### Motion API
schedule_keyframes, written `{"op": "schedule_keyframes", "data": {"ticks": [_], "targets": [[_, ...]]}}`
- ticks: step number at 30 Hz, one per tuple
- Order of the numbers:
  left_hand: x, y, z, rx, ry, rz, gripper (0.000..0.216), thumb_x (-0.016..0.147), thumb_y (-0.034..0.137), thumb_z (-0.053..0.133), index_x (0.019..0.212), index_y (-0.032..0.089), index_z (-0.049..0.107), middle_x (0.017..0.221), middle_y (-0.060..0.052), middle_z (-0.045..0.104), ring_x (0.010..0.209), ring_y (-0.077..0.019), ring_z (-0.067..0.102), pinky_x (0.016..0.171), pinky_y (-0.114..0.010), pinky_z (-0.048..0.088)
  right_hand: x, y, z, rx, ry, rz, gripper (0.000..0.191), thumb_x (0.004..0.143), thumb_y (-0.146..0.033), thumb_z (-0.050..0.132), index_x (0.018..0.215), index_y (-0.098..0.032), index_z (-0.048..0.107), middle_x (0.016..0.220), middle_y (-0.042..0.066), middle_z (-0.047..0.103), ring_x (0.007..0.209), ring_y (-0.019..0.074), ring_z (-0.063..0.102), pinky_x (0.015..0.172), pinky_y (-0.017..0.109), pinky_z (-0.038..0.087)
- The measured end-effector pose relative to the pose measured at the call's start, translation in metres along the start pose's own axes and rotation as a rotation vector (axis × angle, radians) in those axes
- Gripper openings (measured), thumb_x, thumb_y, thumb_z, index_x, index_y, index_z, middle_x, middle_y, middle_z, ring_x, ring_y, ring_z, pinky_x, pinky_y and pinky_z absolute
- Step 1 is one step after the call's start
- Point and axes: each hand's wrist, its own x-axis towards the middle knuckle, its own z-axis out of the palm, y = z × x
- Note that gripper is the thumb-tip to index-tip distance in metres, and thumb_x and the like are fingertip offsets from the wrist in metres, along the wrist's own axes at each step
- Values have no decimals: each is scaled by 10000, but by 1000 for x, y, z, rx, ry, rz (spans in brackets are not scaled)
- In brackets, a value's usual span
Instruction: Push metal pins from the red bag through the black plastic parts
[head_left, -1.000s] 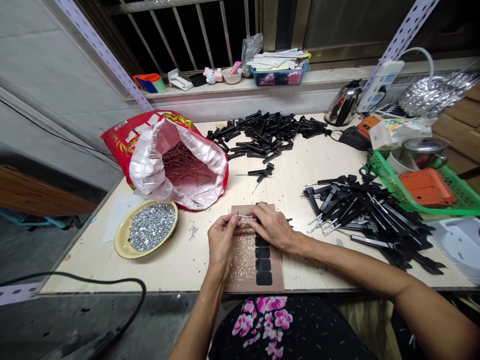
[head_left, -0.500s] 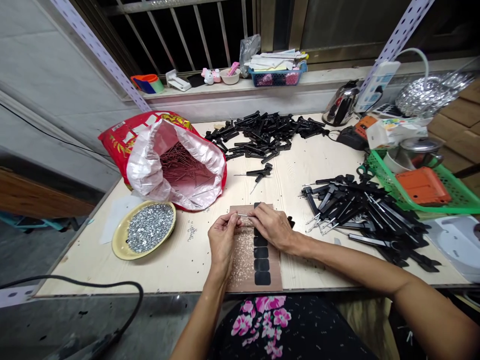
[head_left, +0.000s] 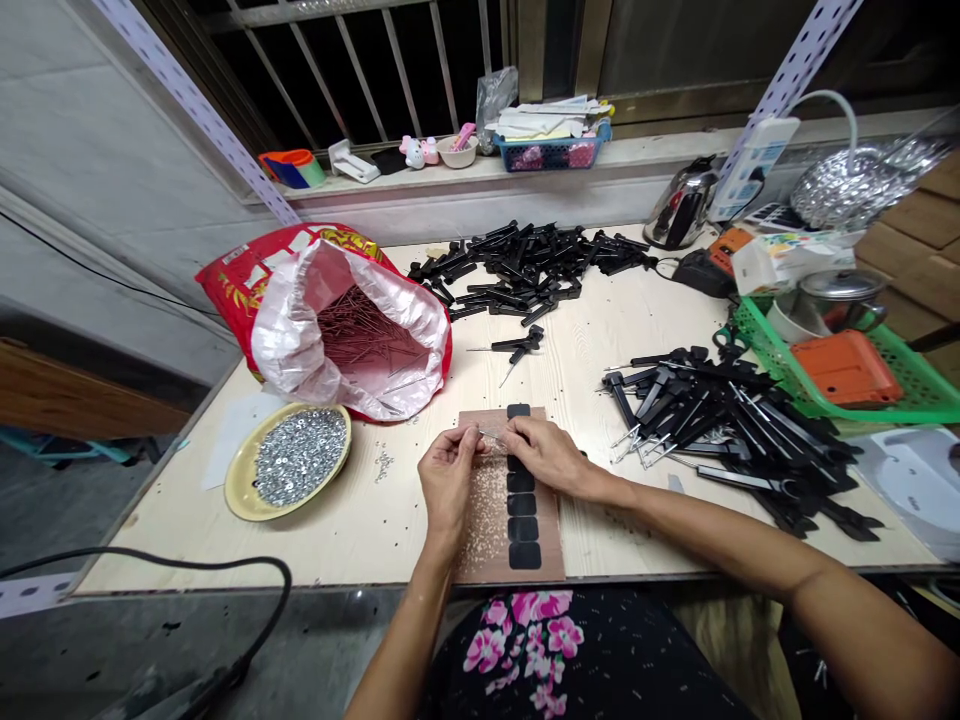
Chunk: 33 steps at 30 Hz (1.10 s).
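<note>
Plate: heaped with small silver bits, it sat at the left on the bench, within easy reach of the left arm.
Bag: red, its mouth rolled open toward the person, so the thin rods inside lay exposed.
Left hand: its grip was pinched together on one end of the pin, wrist resting low, likely for steadiness.
Pin: it was held level between both hands, just above the top of the board.
Board: brown, flat at the bench's near edge, with a column of black pads.
Right hand: its grip was closed on the pin's other end.
Far pile: loose black parts, well apart.
Right pile: black parts with metal pins, crowding the right forearm's side.
Basket: green, just behind that pile.
</note>
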Motion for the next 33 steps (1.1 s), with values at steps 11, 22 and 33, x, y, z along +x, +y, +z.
{"op": "schedule_keyframes", "data": {"ticks": [11,22,33], "targets": [[0,-9,6,-99,-53,-31,244,723,345,709,805,128,634,661,4,622,622,-104,581,680,-249,467,-5,8,-3,1,40,-84,222,961,-316,414,958,-220,615,874,5,634,794,131,571,659,238,387],[-5,-1,12,127,48,88,239,752,360,678,832,136,650,657,2,641,645,-126,604,670,-246,477,-3,1,-4,-9,96,-52,275,957,-324,387,858,-174,594,810,44,584,705,133,525,611,249,376],[-2,-9,11,-103,-7,-46,257,723,366,703,827,135,662,675,6,642,644,-110,595,704,-252,474,1,4,-2,223,121,-21,157,898,-275,494,817,-169,576,795,15,595,748,128,529,677,249,389]]}}
